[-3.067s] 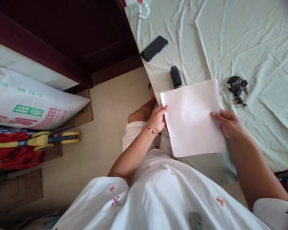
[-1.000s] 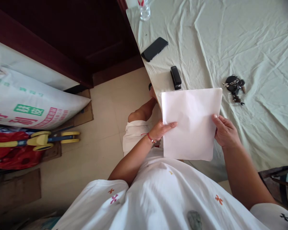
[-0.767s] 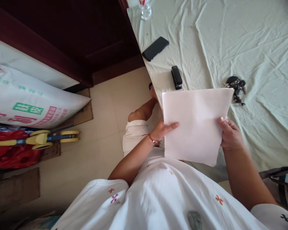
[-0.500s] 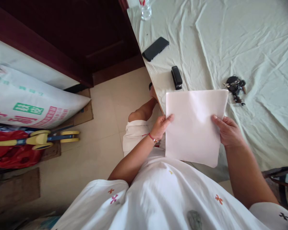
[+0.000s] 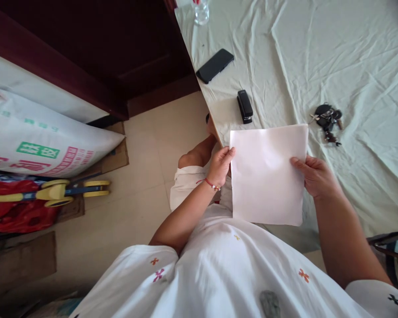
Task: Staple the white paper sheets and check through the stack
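Higher on the side of the white paper [image 5: 268,181] than half a second ago, the left hand [image 5: 219,168] now pinches it near the upper corner; the paper's far right corner has drawn in a little toward the body, and its right edge looks straighter. From where I stand, the fingers of both hands are closed on it. The left thumb lies just over the left edge, with the other fingers curled at or beneath that edge. The right hand [image 5: 320,176] lays its thumb on the face, a bit inside the right edge, its remaining fingers partly hidden behind. How many sheets there are, I can't tell.

The paper is held before the white shirt [image 5: 219,265], its left part over the lap and its right part over the cloth-covered tabletop [image 5: 358,79]. Just beyond its top edge sits a black stapler [image 5: 244,107]; farther off lies a dark flat case [image 5: 215,65], and to the right, near the upper corner, a bunch of keys [image 5: 327,120].

I'd judge the step in hand to be evening up the paper's edges. What the next move calls for, I think, is a light, equal grip at both sides, so nothing slips or creases.
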`<state>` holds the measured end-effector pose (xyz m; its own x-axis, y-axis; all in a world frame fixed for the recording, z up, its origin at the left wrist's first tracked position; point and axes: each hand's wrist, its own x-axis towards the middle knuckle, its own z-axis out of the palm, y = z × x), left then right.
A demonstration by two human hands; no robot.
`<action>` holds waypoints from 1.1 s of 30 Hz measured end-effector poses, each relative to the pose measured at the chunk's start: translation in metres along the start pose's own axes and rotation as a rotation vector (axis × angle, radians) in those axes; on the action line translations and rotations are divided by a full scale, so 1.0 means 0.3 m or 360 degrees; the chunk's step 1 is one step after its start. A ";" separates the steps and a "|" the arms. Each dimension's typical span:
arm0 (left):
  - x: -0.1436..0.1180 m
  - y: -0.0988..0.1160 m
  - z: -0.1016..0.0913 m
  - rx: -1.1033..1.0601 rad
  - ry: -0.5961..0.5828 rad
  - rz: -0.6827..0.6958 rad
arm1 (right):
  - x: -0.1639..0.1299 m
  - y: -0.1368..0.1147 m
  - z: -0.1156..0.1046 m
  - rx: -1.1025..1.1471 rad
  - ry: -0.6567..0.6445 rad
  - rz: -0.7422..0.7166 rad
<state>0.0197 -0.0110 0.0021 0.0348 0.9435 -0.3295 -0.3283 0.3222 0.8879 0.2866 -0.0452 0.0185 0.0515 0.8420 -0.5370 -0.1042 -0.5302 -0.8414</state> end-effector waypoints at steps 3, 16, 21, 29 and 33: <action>0.043 0.014 -0.003 0.0091 0.0055 0.0059 | 0.008 -0.013 0.007 0.0001 0.0052 -0.0015; 0.194 0.058 0.032 0.0292 -0.0003 -0.0033 | 0.084 -0.093 -0.025 -0.0171 0.0188 -0.0136; 0.223 0.087 0.058 0.0299 -0.0065 -0.0125 | 0.125 -0.128 -0.051 -0.0242 0.0239 -0.0047; 0.370 0.070 0.088 0.0818 0.0197 -0.0086 | 0.223 -0.167 -0.076 -0.0262 0.0361 0.0022; 0.431 0.067 0.094 0.1067 0.0308 -0.0017 | 0.233 -0.199 -0.050 -0.0278 0.0397 0.0016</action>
<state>0.0442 0.1196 -0.0136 -0.1548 0.9293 -0.3354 0.3271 0.3686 0.8702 0.3114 0.0440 0.0302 0.2961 0.7976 -0.5255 0.0652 -0.5658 -0.8220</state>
